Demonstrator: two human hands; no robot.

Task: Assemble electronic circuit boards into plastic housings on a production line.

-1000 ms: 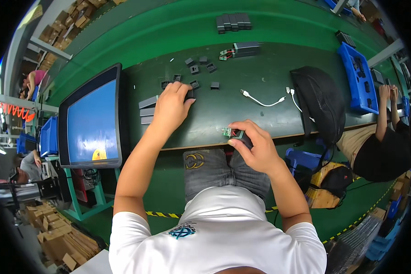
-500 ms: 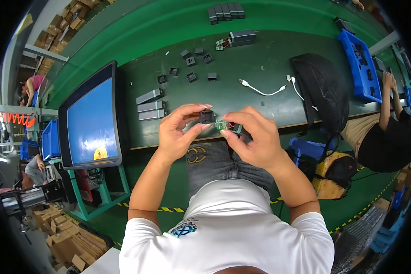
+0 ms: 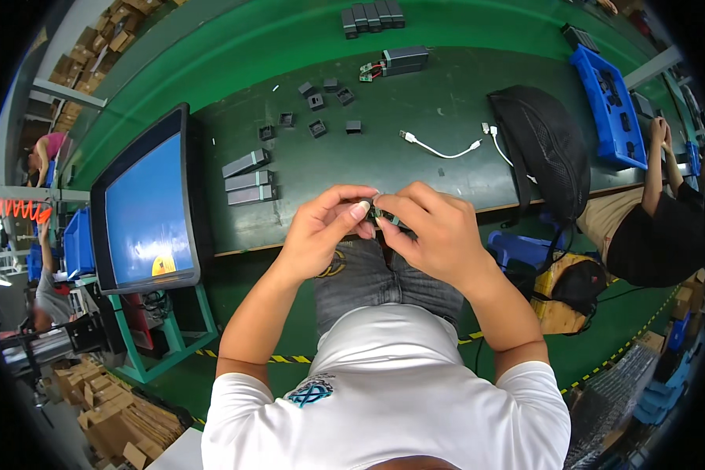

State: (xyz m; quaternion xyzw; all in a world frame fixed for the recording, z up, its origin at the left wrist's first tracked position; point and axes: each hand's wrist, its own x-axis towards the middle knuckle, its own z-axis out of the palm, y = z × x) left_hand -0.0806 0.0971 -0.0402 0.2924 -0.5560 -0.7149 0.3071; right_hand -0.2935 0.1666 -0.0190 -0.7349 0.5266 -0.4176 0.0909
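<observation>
My left hand (image 3: pixel 327 225) and my right hand (image 3: pixel 433 227) meet just past the table's near edge, fingertips close together. Pinched in the left fingers is a small black square end cap, now almost covered by them. The right fingers grip a dark rectangular case with a green circuit board at its end; only slivers of it show between the hands. Whether cap and board touch cannot be seen. Beyond my left hand lie three grey cases (image 3: pixel 251 179) side by side. Several loose black end caps (image 3: pixel 316 128) are scattered farther back.
Two grey cases (image 3: pixel 405 60) with wired boards lie at the back. A white cable (image 3: pixel 441 152) and a black bag (image 3: pixel 544 149) are to the right, then a blue tray (image 3: pixel 609 110). A monitor (image 3: pixel 150 207) stands left. Another person's forearms (image 3: pixel 656 160) rest at far right.
My hands have come together, the left moving rightward with the end cap toward the circuit board. Fingers now cover both parts. The whole view has shifted slightly.
</observation>
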